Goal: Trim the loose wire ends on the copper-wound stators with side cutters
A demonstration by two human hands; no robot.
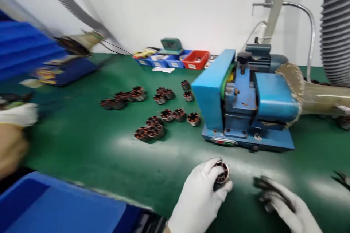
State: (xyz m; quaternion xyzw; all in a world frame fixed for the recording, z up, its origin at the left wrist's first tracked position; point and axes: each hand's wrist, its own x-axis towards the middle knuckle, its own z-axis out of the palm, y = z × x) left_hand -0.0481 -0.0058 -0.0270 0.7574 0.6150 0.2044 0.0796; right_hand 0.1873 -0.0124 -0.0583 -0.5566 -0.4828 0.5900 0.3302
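A white glove covers my left hand (195,196), whose fingers wrap round a motor stator (223,173), a metal ring with dark slots and copper windings. The stator is tilted with its open face up, just in front of the blue machine (243,105). To the right, my right hand (294,205), also gloved, is closed on a dark tool (266,187) that is blurred by motion; its exact kind is unclear. More stators (155,131) stand in loose groups on the green table (109,160), beyond and left of my left hand.
A co-worker's gloved hand (19,114) is at the left edge. A blue bin (62,207) sits at the near left. Small blue trays and a red tray (196,60) line the wall. A grey duct hose (336,25) hangs at right; dark tool tips (341,178) lie below it.
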